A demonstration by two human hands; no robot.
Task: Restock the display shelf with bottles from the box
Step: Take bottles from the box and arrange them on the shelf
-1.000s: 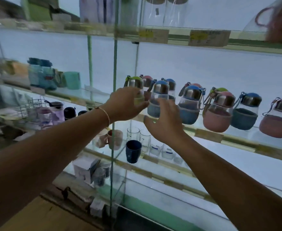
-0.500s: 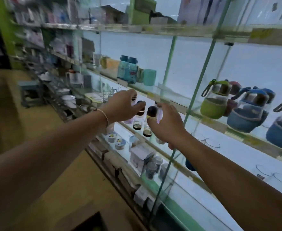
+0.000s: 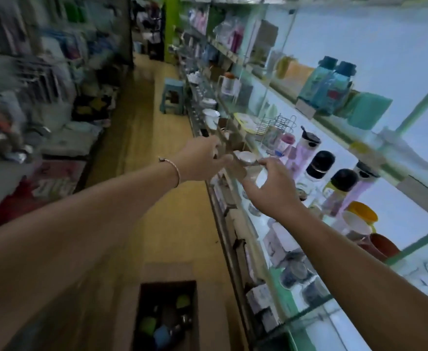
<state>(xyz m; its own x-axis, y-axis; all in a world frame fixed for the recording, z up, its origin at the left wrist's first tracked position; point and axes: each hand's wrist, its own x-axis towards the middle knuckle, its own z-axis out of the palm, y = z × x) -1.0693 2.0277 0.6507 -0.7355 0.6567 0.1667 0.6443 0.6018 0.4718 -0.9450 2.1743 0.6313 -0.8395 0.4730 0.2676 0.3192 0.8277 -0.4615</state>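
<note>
- Both hands are reaching out in front of the display shelf (image 3: 395,171), and neither is carrying a bottle. The left hand (image 3: 200,162) is hanging with loosely bent fingers around nothing, as far as the blur allows. The right hand (image 3: 273,190) is spreading relaxed fingers just beside the glass.
- Several bottles are lying in the box (image 3: 211,312), which is sitting open on the floor below the left forearm, near the foot of the shelving. A green bottle (image 3: 182,301) and a blue bottle (image 3: 161,334) are showing among darker shapes.
- Judging by the empty hands, the step in hand is probably fetching the next bottle from the box.
- Doing that well is calling for the arms to draw straight away from the shelf before dropping. The dark-capped flasks (image 3: 319,164) are standing near the right hand, and a sideways sweep could be knocking them over.
- Since the bottles are lying packed together, each hand should be closing round a bottle's body and lifting it straight up rather than dragging it across its neighbours.
- Taking one bottle in each hand is looking sensible, provided both grips are feeling firm before the rise.
- Plenty of restocking is seemingly remaining, as the box is far from empty.
</note>
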